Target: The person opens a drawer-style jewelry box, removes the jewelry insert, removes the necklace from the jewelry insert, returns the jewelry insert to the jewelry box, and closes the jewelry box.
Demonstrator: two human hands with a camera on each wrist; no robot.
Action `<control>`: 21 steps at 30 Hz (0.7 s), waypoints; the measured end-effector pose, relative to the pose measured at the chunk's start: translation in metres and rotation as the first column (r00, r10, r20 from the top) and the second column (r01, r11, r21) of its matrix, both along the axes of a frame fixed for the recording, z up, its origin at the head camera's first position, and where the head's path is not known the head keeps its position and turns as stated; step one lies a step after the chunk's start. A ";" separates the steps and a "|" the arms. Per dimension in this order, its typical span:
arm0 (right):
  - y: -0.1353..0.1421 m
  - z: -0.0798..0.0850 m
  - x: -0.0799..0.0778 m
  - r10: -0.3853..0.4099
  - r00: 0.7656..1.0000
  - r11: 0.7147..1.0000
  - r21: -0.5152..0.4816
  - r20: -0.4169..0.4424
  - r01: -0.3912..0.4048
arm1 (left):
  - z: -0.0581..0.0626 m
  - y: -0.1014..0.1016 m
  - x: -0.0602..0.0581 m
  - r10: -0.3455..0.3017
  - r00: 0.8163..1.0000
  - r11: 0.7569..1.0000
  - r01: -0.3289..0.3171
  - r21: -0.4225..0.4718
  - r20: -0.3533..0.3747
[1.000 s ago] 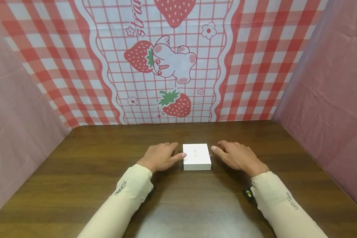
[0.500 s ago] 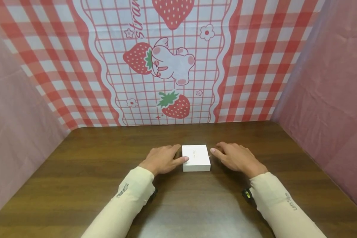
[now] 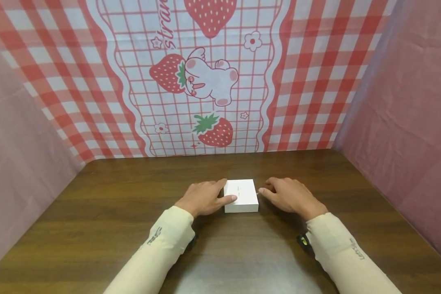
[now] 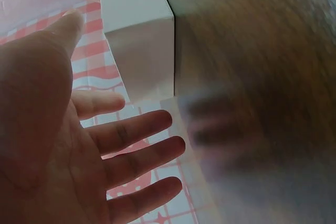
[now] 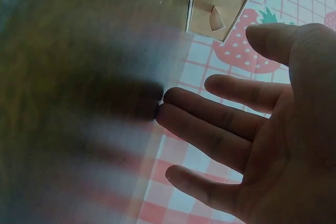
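A small white drawer-style box (image 3: 241,192) with faint lettering on its lid lies on the wooden table between the hands. My left hand (image 3: 203,198) is at the box's left side, its thumb over the lid and its index finger by the far left corner. In the left wrist view that hand's fingers are fairly straight; contact with the box is unclear. To the right is my right hand (image 3: 292,196), its thumb and index finger near a small pull tab (image 5: 216,19) on the box's tan side panel. It holds nothing, and the right wrist view shows its fingers extended.
The brown table (image 3: 220,253) runs back to a red-and-white checked cloth (image 3: 316,73) with strawberry prints. Pink curtains (image 3: 408,122) hang on both sides.
My left hand has moved slightly right, bringing its thumb farther over the lid. My right thumb and index finger have come closer to the tab. The head view has shifted slightly.
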State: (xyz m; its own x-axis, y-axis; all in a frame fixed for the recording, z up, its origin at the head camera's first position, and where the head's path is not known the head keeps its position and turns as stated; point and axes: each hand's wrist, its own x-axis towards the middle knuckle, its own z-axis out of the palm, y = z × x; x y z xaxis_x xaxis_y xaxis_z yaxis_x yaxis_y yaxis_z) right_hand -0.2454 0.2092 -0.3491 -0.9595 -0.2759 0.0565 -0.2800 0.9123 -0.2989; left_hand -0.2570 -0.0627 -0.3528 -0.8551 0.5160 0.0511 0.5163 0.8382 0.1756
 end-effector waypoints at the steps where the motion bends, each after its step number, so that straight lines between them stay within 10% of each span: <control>1: 0.000 0.000 0.000 0.003 1.000 1.000 0.004 -0.006 -0.003 | 0.000 0.001 0.000 0.002 1.000 1.000 -0.002 -0.001 0.008; 21: -0.002 -0.001 0.000 -0.004 1.000 1.000 0.008 -0.014 0.004 | 0.002 0.011 0.002 0.039 0.998 0.998 -0.038 -0.044 0.039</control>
State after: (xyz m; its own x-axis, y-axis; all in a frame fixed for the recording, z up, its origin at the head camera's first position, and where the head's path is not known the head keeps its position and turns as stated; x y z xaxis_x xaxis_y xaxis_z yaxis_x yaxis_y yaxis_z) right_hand -0.2457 0.2068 -0.3500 -0.9596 -0.2729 0.0678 -0.2807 0.9158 -0.2873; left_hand -0.2551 -0.0519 -0.3508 -0.8752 0.4837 -0.0049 0.4769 0.8645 0.1586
